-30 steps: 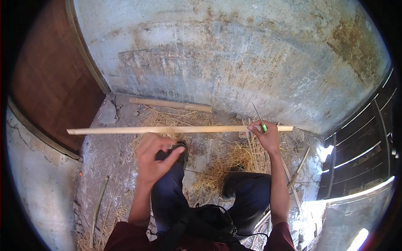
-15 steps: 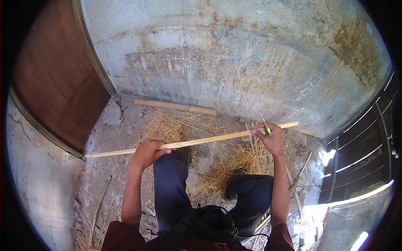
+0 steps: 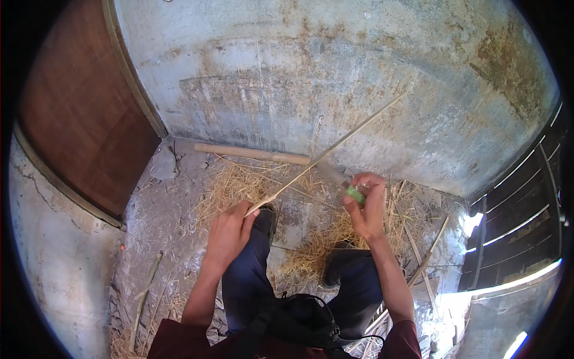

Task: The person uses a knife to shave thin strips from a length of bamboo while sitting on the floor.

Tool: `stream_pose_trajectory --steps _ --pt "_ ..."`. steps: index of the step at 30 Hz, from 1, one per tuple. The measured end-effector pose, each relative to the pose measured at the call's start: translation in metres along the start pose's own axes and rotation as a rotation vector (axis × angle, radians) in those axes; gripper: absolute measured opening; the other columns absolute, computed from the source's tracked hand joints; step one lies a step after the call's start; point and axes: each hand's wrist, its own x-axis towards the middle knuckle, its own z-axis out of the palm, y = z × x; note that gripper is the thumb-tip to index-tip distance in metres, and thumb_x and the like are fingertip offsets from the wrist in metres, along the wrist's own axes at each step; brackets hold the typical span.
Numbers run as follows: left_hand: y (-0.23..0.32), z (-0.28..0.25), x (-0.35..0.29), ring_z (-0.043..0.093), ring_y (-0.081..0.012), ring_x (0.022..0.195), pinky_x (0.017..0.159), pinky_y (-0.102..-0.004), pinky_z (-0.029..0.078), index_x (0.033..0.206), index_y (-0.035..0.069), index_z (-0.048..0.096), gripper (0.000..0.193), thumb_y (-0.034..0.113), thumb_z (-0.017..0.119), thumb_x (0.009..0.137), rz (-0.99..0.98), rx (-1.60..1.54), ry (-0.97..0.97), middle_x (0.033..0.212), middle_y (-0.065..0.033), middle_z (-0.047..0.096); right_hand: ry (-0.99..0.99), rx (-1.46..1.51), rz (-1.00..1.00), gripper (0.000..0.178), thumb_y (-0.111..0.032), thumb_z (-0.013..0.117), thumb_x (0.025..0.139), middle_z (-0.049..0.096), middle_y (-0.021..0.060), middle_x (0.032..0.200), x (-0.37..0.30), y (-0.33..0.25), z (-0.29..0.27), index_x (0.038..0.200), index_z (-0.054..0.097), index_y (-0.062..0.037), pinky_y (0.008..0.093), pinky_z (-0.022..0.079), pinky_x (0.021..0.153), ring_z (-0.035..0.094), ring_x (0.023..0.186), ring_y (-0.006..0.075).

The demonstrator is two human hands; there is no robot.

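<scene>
My left hand (image 3: 228, 236) is closed around a long, thin bamboo strip (image 3: 335, 145). From my fingers the strip slants up and away to the right, its far end in front of the wall. Its other end passes back by my left forearm, faint and blurred. Right of the strip and apart from it, my right hand (image 3: 369, 206) grips a knife (image 3: 356, 194) by its green handle. The blade points up and to the left, smeared by motion. Both hands are above my knees.
Straw shavings (image 3: 236, 185) litter the floor around my feet. A thick bamboo pole (image 3: 254, 154) lies along the stained wall (image 3: 359, 66). On the left are a brown door (image 3: 89, 113) and a stick (image 3: 143, 299); dark slats (image 3: 514, 221) stand at right.
The bamboo strip has swung from nearly level to a steep slant, its far end now higher. My right hand has let go of the strip and moved left and slightly down with the knife.
</scene>
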Motion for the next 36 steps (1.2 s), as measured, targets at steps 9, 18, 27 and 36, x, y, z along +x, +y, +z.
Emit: stream_pose_trajectory --steps 9,18,27,36 --pt "0.058 -0.001 -0.011 0.066 -0.0529 0.081 0.069 -0.0583 0.049 0.106 0.000 0.057 0.038 0.035 0.050 0.116 -0.051 -0.231 -0.162 0.085 -0.0283 0.067 -0.156 -0.025 -0.272 0.037 -0.012 0.084 0.095 0.069 0.0172 0.101 -0.009 -0.016 0.018 0.118 0.056 -0.0045 0.0414 0.057 0.075 0.070 0.084 0.0341" --pt "0.071 0.018 -0.012 0.067 -0.0533 0.076 0.067 -0.0597 0.049 0.117 -0.001 0.056 0.037 0.036 0.049 0.117 -0.052 -0.295 -0.220 0.075 -0.0243 0.066 -0.191 -0.051 -0.376 0.041 -0.021 0.092 0.087 0.071 0.0159 0.096 -0.007 -0.025 0.021 0.112 0.063 -0.0062 0.0406 0.056 0.064 0.071 0.077 0.0323" --pt "0.073 0.018 -0.012 0.070 -0.0519 0.081 0.068 -0.0568 0.050 0.129 -0.001 0.055 0.036 0.031 0.057 0.114 0.010 -0.503 -0.243 0.082 -0.0263 0.069 -0.158 -0.073 -0.449 0.036 -0.018 0.091 0.086 0.071 0.0089 0.086 -0.008 -0.026 0.019 0.110 0.065 -0.0095 0.0388 0.053 0.057 0.070 0.068 0.0280" --pt "0.071 0.031 -0.015 0.069 -0.0545 0.076 0.065 -0.0632 0.051 0.124 -0.005 0.050 0.040 0.034 0.054 0.115 -0.004 -0.315 -0.299 0.079 -0.0297 0.069 -0.204 -0.045 -0.437 0.033 -0.018 0.090 0.087 0.071 0.0094 0.087 -0.011 -0.020 0.021 0.109 0.066 -0.0101 0.0374 0.053 0.055 0.070 0.068 0.0278"
